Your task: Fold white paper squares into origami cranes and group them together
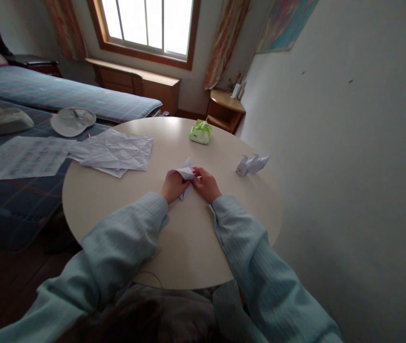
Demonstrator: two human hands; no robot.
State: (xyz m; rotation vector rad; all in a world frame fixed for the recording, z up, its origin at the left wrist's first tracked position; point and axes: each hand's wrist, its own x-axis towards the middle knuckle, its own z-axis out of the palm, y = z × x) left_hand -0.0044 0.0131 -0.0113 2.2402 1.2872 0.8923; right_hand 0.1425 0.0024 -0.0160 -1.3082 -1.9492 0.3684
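Observation:
A small folded white paper piece (pixel 185 171) lies near the middle of the round beige table (pixel 131 228). My left hand (pixel 173 186) is closed on its left side, fingers curled over the paper. My right hand (pixel 206 183) pinches its right side, fingers pressed together on a fold. Both sleeves are pale blue. A finished folded paper figure (pixel 251 164) stands on the table to the right, apart from my hands.
Crumpled white sheets (pixel 115 151) lie at the table's left edge. A green tissue pack (pixel 200 132) sits at the far side. A bed (pixel 38 95) with printed papers (pixel 24 157) and a white cap (pixel 73 121) is on the left; a white wall is close on the right.

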